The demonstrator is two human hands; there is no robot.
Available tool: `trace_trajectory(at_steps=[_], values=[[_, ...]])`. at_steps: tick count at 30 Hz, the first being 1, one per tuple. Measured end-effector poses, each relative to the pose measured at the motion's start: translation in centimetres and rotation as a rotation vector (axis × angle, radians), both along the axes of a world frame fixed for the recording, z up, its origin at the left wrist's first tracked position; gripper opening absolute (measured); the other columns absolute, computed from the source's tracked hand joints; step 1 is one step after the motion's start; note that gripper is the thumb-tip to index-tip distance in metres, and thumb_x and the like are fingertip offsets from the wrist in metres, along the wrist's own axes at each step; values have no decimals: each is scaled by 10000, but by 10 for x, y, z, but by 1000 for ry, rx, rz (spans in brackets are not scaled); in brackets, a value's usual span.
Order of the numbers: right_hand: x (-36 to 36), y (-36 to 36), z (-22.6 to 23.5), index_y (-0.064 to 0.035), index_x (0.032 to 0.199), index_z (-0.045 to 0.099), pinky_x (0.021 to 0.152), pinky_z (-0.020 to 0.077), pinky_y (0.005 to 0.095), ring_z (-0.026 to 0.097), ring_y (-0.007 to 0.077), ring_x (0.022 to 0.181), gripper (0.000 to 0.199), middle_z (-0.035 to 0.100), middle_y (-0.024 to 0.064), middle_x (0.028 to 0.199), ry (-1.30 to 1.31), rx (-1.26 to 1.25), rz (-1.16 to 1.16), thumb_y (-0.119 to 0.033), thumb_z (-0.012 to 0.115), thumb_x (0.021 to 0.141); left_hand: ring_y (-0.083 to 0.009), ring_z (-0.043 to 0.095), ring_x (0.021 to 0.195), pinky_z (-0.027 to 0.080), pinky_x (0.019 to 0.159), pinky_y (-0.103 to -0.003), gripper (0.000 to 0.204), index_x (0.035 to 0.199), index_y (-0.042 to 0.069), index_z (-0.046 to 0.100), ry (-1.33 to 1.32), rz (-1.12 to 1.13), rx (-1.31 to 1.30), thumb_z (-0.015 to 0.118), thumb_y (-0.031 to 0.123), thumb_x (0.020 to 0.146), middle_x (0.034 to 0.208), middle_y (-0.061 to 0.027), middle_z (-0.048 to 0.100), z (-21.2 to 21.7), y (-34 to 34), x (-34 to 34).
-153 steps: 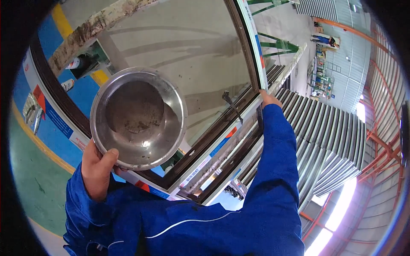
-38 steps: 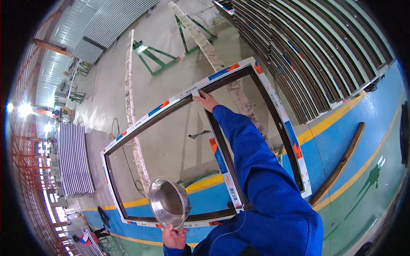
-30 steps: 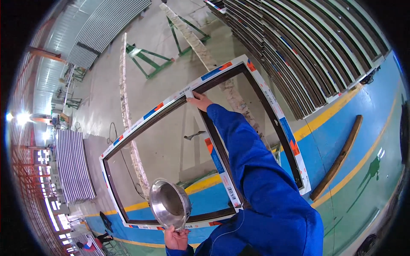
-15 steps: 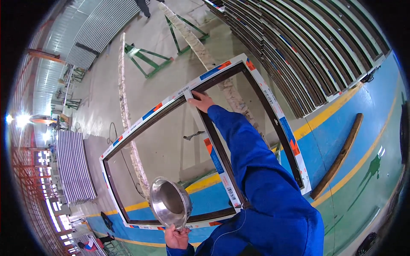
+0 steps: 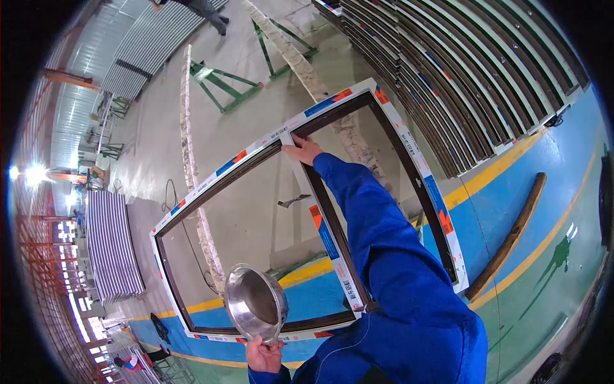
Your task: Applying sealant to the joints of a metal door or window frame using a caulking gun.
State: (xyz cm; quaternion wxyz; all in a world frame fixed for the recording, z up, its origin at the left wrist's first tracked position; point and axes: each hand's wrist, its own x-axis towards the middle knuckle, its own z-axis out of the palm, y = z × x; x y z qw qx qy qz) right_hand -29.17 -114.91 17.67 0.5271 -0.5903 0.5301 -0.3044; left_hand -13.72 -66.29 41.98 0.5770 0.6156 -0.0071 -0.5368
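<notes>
A long window frame [image 5: 192, 200] with a dark inner edge and printed protective film lies tilted in front of me, split by a crossbar [image 5: 327, 232]. My left hand [image 5: 265, 356] grips the rim of a shiny metal bowl [image 5: 235, 306], held over the frame's near edge. The bowl tips toward me, and what it contains is hard to make out. My right hand [image 5: 304, 151] reaches over the frame to where the crossbar meets the far side. Its fingers are closed and touch the crossbar there; anything small between them is hidden.
Wrapped support beams [image 5: 206, 240] on green stands [image 5: 224, 86] run beneath the frame. Stacked frames [image 5: 460, 83] fill the upper right. A curved wooden bar [image 5: 510, 240] lies on the blue floor at right. A person's legs [image 5: 210, 14] show at the top; another person [image 5: 133, 363] is far at lower left.
The view has shifted slightly. Both hands keep their places at the bowl and the crossbar. At the top, more of the distant person's legs shows.
</notes>
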Motion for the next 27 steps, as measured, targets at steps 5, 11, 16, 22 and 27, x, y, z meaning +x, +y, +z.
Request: trace_trajectory(at_steps=[5, 11, 16, 22, 27], values=[[1, -4, -5, -326, 1391, 382, 1101, 218, 429, 247, 373, 1357, 788, 332, 219, 1433, 3, 17, 24, -696, 533, 712, -160, 492, 591, 410, 614, -360, 197, 1005, 70, 543, -4, -16, -11, 516, 198, 859, 735, -49, 593, 0, -1, 3], [-14, -3, -2, -199, 1350, 465, 1094, 247, 413, 391, 360, 1277, 798, 422, 206, 1375, -317, -28, 75, -657, 570, 706, -209, 522, 577, 439, 591, -409, 197, 991, 31, 536, 32, 83, -8, 525, 152, 836, 763, -101, 611, -12, 3, 11], [-25, 3, 2, -145, 1318, 507, 1078, 261, 425, 404, 347, 1271, 822, 449, 200, 1354, 117, -35, 7, -682, 543, 697, -221, 531, 581, 443, 579, -404, 205, 1001, 31, 540, 49, 82, 40, 527, 154, 837, 789, -110, 623, -11, 0, 11], [-10, -4, -1, -230, 1407, 378, 1101, 214, 437, 266, 384, 1344, 895, 350, 191, 1434, 174, -59, 107, -749, 501, 687, -167, 483, 610, 393, 628, -369, 173, 980, 86, 543, 0, -9, 47, 509, 187, 843, 750, -47, 593, -5, -5, 5], [-9, -9, -5, -265, 1399, 388, 1106, 205, 438, 247, 389, 1351, 849, 362, 162, 1435, 155, -55, 96, -738, 494, 702, -191, 508, 590, 419, 610, -384, 201, 1008, 65, 543, 23, 25, 6, 520, 175, 841, 778, -76, 611, -8, -1, 8]])
